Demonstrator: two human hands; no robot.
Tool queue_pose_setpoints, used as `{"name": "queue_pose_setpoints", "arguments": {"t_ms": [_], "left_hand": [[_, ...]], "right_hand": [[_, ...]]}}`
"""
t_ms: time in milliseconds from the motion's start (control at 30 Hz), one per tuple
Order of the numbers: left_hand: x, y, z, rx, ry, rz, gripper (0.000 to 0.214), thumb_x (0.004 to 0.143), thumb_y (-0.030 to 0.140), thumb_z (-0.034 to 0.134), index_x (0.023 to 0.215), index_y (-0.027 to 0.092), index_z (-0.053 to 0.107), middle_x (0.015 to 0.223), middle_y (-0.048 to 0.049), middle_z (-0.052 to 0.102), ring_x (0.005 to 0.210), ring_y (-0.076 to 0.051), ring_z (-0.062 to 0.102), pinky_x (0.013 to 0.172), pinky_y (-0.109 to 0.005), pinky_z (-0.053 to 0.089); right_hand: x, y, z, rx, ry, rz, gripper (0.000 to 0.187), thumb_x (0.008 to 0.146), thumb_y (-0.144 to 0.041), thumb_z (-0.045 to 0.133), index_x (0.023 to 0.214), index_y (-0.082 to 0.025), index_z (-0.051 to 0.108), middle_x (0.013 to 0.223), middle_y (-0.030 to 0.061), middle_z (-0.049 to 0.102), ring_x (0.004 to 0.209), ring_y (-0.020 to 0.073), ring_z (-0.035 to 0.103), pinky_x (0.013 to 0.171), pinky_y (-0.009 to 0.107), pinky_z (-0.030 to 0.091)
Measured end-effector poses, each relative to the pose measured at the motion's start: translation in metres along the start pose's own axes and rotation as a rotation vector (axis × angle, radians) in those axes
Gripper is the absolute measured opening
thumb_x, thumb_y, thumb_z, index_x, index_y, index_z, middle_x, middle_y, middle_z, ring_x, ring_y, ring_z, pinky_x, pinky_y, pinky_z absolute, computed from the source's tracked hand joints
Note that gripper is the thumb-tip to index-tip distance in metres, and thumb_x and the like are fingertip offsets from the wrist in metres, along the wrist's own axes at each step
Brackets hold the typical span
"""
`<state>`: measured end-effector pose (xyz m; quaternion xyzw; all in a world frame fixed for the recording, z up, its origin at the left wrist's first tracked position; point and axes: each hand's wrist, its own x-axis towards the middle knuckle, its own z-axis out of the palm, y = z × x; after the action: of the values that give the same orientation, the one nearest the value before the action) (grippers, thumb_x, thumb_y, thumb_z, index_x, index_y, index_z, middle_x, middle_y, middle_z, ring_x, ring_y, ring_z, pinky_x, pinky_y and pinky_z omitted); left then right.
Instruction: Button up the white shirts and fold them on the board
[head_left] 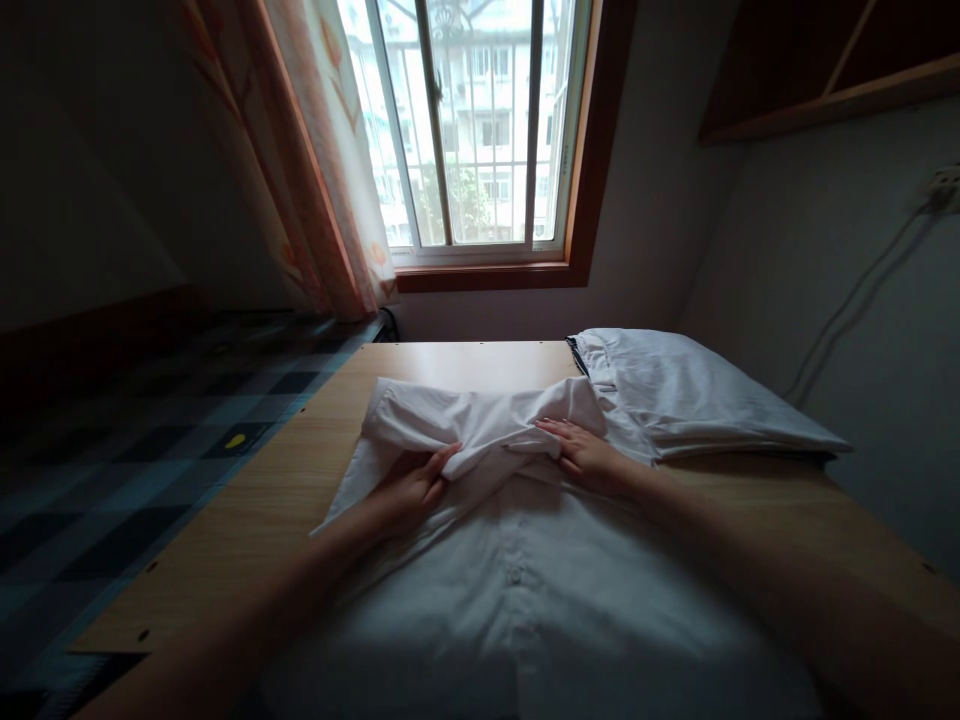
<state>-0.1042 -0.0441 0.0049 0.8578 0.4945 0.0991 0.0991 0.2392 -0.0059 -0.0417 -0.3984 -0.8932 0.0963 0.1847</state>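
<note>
A white button-up shirt [517, 560] lies spread over the wooden board, its button placket running toward me. The far part is bunched and folded over in a loose twist. My left hand [420, 487] is closed on the left side of this fold, with some fingers hidden by cloth and shadow. On the right side, my right hand [589, 455] grips the fold, fingers on top and thumb nearer me. The near end of the shirt is dim and blurred.
Folded white clothing [697, 390] with a dark edge lies at the back right of the board [247, 520]. A dark checked cloth surface [135, 470] borders it on the left. Behind stand a window [480, 150] and an orange patterned curtain [300, 150]. A cord [847, 300] hangs on the right wall.
</note>
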Motion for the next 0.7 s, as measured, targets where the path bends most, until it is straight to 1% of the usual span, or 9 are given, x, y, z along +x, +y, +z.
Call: {"name": "queue_pose_setpoints", "arguments": {"t_ms": [133,233,333,433,533,633,700], "left_hand": [[0.019,-0.016,-0.003,0.016,0.012,-0.007,0.057,0.090,0.029,0.042,0.146,0.021,0.044,0.143,-0.0086,0.054,0.129,-0.030,0.051,0.111,-0.042,0.039],[0.032,-0.027,-0.004,0.009,0.024,0.027,0.057,0.091,0.030,0.040,0.147,0.021,0.043,0.145,-0.0074,0.052,0.130,-0.028,0.051,0.111,-0.040,0.038],[0.046,-0.034,-0.003,0.014,0.030,0.036,0.057,0.092,0.030,0.039,0.148,0.020,0.043,0.144,-0.0080,0.053,0.129,-0.028,0.052,0.110,-0.040,0.039],[0.062,-0.038,-0.002,0.046,0.036,0.036,0.057,0.092,0.030,0.040,0.148,0.017,0.042,0.142,-0.0106,0.055,0.128,-0.028,0.053,0.110,-0.040,0.039],[0.079,-0.040,0.001,0.073,0.056,0.038,0.057,0.091,0.029,0.042,0.147,0.018,0.043,0.142,-0.0112,0.055,0.128,-0.027,0.053,0.110,-0.039,0.039],[0.096,-0.042,0.003,0.050,0.099,0.065,0.056,0.091,0.029,0.046,0.146,0.020,0.044,0.140,-0.0100,0.057,0.126,-0.027,0.055,0.108,-0.037,0.041],[0.106,-0.045,0.004,0.015,0.129,0.090,0.057,0.090,0.029,0.048,0.146,0.019,0.045,0.139,-0.0105,0.057,0.125,-0.027,0.055,0.107,-0.036,0.043]], "right_hand": [[0.026,0.013,-0.001,0.009,0.015,-0.032,0.053,0.090,-0.022,0.048,0.144,-0.020,0.049,0.149,0.0098,0.048,0.140,0.0235,0.041,0.118,0.046,0.031],[0.040,0.022,-0.002,0.024,0.066,-0.054,0.051,0.088,-0.021,0.050,0.139,-0.018,0.055,0.143,0.0113,0.054,0.136,0.0239,0.046,0.116,0.045,0.035],[0.052,0.031,-0.003,0.003,0.126,-0.043,0.047,0.087,-0.020,0.051,0.133,-0.017,0.060,0.137,0.0128,0.059,0.130,0.0251,0.052,0.112,0.045,0.040],[0.061,0.040,-0.003,-0.044,0.161,-0.022,0.043,0.088,-0.022,0.052,0.128,-0.017,0.064,0.133,0.0128,0.062,0.127,0.0260,0.055,0.110,0.044,0.041],[0.070,0.050,-0.004,-0.072,0.183,0.025,0.041,0.086,-0.021,0.054,0.124,-0.017,0.067,0.129,0.0126,0.065,0.124,0.0267,0.057,0.110,0.044,0.041],[0.076,0.057,-0.010,-0.101,0.190,0.072,0.037,0.086,-0.020,0.054,0.120,-0.014,0.068,0.124,0.0136,0.068,0.120,0.0272,0.059,0.109,0.043,0.042],[0.079,0.059,-0.014,-0.117,0.180,0.064,0.035,0.089,-0.020,0.051,0.117,-0.012,0.069,0.121,0.0139,0.069,0.117,0.0264,0.061,0.108,0.041,0.042]]}}
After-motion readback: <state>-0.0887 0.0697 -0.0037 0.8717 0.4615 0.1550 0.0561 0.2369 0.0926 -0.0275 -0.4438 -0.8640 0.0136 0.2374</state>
